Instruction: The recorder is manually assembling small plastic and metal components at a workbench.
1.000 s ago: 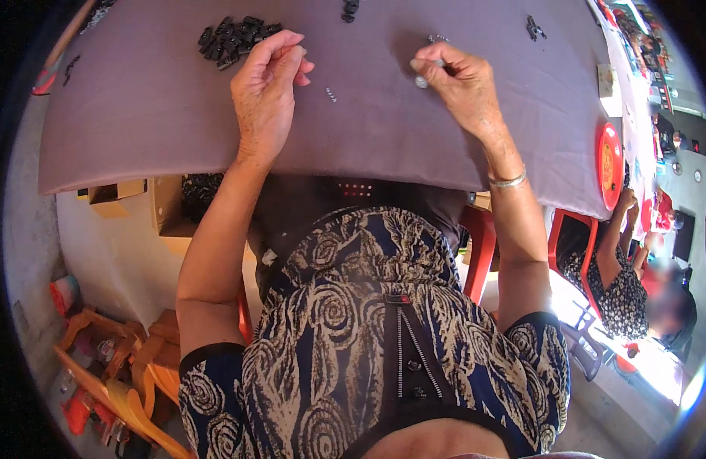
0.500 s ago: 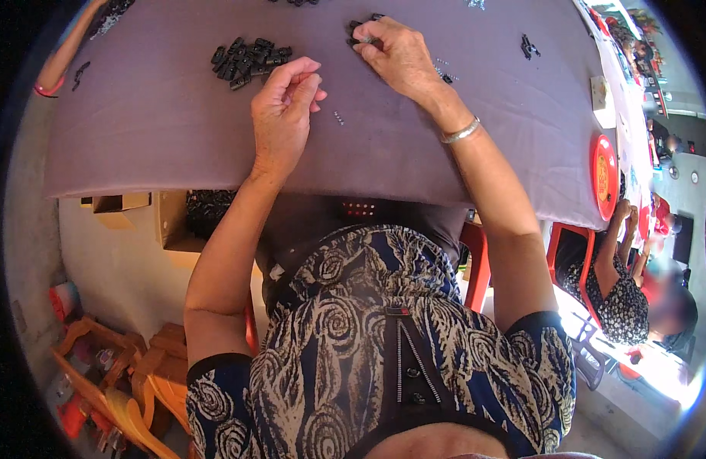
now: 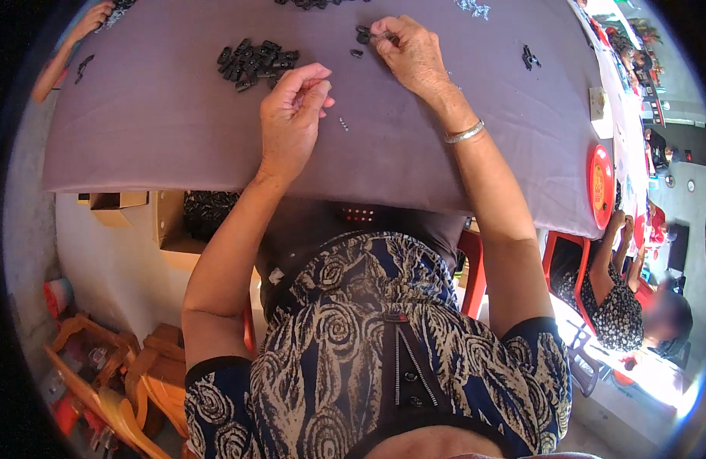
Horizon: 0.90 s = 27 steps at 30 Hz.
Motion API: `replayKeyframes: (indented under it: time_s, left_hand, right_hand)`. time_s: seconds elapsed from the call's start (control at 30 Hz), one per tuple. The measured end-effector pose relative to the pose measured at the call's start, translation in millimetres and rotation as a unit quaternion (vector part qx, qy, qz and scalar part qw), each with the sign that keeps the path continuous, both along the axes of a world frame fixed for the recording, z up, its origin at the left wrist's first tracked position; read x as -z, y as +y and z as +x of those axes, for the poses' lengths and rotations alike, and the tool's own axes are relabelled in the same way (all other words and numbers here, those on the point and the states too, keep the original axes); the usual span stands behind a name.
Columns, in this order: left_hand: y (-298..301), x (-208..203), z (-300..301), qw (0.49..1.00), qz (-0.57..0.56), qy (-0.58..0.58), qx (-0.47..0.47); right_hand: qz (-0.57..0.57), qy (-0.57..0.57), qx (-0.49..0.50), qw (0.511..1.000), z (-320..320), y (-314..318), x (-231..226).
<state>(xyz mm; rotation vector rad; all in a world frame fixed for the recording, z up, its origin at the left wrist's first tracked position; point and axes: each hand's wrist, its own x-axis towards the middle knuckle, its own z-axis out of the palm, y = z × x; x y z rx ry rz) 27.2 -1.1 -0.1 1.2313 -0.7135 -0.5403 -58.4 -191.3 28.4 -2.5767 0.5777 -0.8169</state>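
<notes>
My left hand [image 3: 291, 126] is closed above the table, thumb against curled fingers; what they hold, if anything, is hidden. Just beyond it lies a pile of small black cylindrical plastic pieces [image 3: 249, 63]. Farther out and to the right, my right hand [image 3: 410, 57], with a silver bangle on its wrist, pinches at a small black plastic piece [image 3: 363, 34]. Another black piece [image 3: 357, 53] rests on the cloth below those fingertips. A tiny metal spring [image 3: 343, 123] lies right of my left hand.
A purple-grey cloth [image 3: 177, 145] covers the table. More black pieces [image 3: 311, 3] and silvery springs [image 3: 473, 8] lie at the far edge. A red plate [image 3: 601, 187] is at the right edge. Another person's hand [image 3: 92, 19] reaches in at far left; a seated person [image 3: 617, 314] is at right.
My right hand has shifted slightly right, and a loose black piece now shows under its fingertips. My left hand keeps its pinch. The other person's hand at far left has come further into view.
</notes>
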Motion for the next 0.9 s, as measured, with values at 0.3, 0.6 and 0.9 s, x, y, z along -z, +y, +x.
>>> replayKeyframes:
  time_s: [0.3, 0.6, 0.9]
  left_hand:
    - [2.1, -3.8, -2.3, 0.999, -0.013, -0.037, -0.021]
    - [3.6, -6.9, -8.7, 0.999, -0.023, -0.033, -0.013]
    - [0.9, -4.1, -6.3, 0.999, -0.039, -0.036, -0.008]
  right_hand:
    - [-0.027, 0.035, -0.006, 0.999, 14.7, 10.5, -10.8]
    - [0.023, 0.051, 0.014, 0.998, 20.1, 12.0, -15.2]
    - [0.107, 0.07, -0.058, 0.99, 25.7, 15.5, -21.4]
